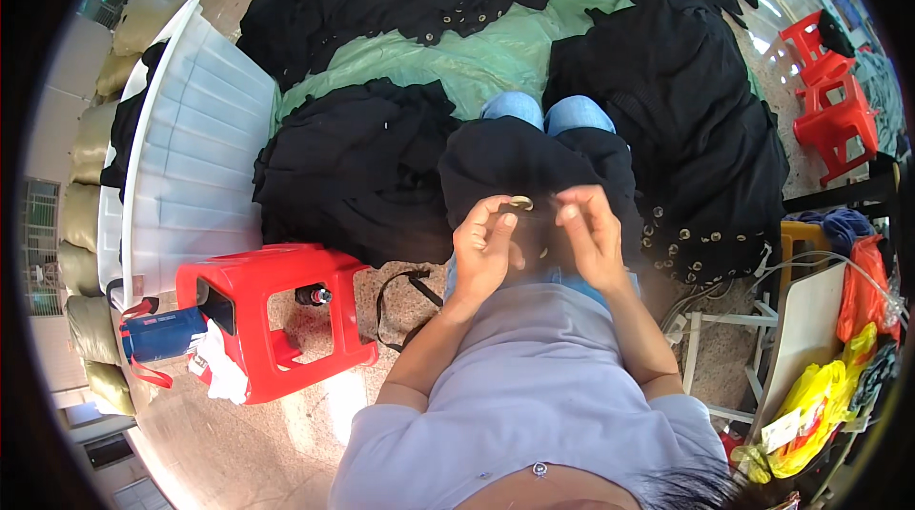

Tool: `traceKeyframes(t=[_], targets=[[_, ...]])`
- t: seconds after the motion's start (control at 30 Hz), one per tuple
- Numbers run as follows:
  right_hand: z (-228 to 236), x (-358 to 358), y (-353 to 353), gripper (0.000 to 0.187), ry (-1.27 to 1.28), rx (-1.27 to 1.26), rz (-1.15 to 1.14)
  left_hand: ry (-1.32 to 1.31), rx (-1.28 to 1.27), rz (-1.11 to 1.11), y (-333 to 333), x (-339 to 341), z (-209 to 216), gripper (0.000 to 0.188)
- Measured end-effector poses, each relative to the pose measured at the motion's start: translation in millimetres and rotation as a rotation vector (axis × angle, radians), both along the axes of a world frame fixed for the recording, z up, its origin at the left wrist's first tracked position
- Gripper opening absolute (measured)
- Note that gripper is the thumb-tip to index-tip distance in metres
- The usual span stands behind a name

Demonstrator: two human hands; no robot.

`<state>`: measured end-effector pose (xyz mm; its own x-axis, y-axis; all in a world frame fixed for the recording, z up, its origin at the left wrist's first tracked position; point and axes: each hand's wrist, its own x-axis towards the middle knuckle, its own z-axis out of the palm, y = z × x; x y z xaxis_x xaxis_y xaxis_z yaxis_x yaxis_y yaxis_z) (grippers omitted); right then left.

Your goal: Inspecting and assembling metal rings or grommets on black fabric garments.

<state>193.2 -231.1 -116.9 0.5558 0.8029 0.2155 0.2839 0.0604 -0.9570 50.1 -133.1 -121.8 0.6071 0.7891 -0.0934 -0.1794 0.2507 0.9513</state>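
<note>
While the left grip (483, 249) pinches a small, round, gold-coloured piece (521, 202) at its tip, the right grip (593, 241) hovers beside it, nearly closed, its contents too blurred to tell; beyond both, black cloth (515, 159) lies over blue denim knees (513, 107), then crinkled pale-green plastic sheeting (500, 57).

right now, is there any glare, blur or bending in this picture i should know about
In the head view, bright glare whitens the floor beside the nearest red stool; in the head view, the black lap cloth looks smeared between the left hand and right hand, possibly motion blur; in the head view, fisheye distortion bows the white tub, and the corners fall to black.
</note>
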Motion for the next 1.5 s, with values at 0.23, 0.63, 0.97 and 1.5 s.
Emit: traceKeyframes(t=[0.23,0.63,0.97,1.5], targets=[[6,-11,3,0.010,-0.375,0.109,-0.068,0.014,0.057,0.070,-6,1,-1,0.018],[6,-15,5,0.012,-0.395,0.142,-0.092,0.024,0.137,0.021,-9,-1,-6,0.018],[5,-13,4,0.014,-0.518,0.173,-0.147,0.067,0.235,0.036,-11,0,-6,0.018],[9,-17,4,0.019,-0.639,0.172,-0.144,0.074,0.347,0.062,-14,2,-7,0.017]])
